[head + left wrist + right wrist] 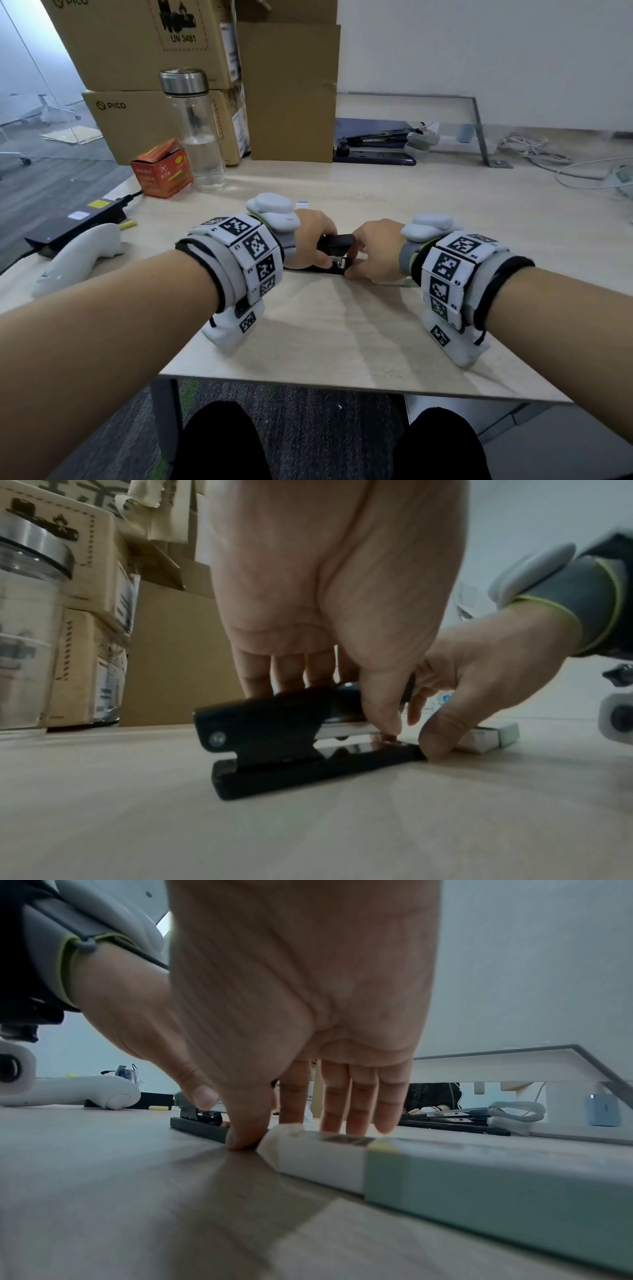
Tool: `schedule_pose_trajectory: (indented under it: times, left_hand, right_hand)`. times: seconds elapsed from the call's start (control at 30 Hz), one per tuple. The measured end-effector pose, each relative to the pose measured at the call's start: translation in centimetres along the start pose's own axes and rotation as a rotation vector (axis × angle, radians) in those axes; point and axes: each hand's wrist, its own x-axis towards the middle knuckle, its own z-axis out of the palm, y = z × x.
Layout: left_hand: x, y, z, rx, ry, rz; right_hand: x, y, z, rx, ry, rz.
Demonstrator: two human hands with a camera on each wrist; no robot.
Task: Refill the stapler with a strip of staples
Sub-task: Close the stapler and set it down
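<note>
A black stapler (335,253) lies on the wooden table (342,325), its hinge end toward my left. My left hand (310,240) grips its top cover from above, fingers behind and thumb (380,712) down at the metal magazine (346,730). My right hand (373,250) pinches the front end of the base (308,772), thumb (245,1134) pressed to the table beside it. The other right fingers (359,1104) hang straight behind a white and green staple box (445,1167). No loose strip of staples shows.
A glass bottle (197,137), an orange carton (161,169) and stacked cardboard boxes (137,61) stand at the back left. A white controller (78,257) and a black power adapter (75,222) lie on the left. Cables (548,161) trail at the back right.
</note>
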Motion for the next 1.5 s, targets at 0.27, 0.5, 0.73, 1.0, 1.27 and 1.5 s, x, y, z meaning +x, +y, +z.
schedule_pose_trajectory:
  times: [0.27,0.5,0.73,1.0,1.27,1.5]
  left_hand:
    - [0.1,0.0,1.2,0.047,0.007,0.028]
    - [-0.7,-1.0,-0.4,-0.157,0.138,0.061]
    - [-0.6,-0.8,-0.7,-0.113,0.139,0.057]
    - [-0.4,-0.2,-0.2,-0.092,0.087,0.021]
    - [-0.6,-0.8,-0.8,0.058,0.047,0.02]
    - [-1.8,-2.5,-3.4,0.405,-0.121,0.054]
  right_hand:
    - [-0.1,0.3,-0.1,0.004,0.003,-0.01]
    - [0.1,0.4,0.1,0.008,0.023,0.0]
    - [0.1,0.2,0.0,0.006,0.008,0.007]
    - [0.4,0.2,-0.2,-0.027,-0.015,0.013]
    - [0.1,0.1,-0.6,-0.026,-0.03,0.021]
    - [0.0,-0.5,-1.0,-0.073,-0.042,0.043]
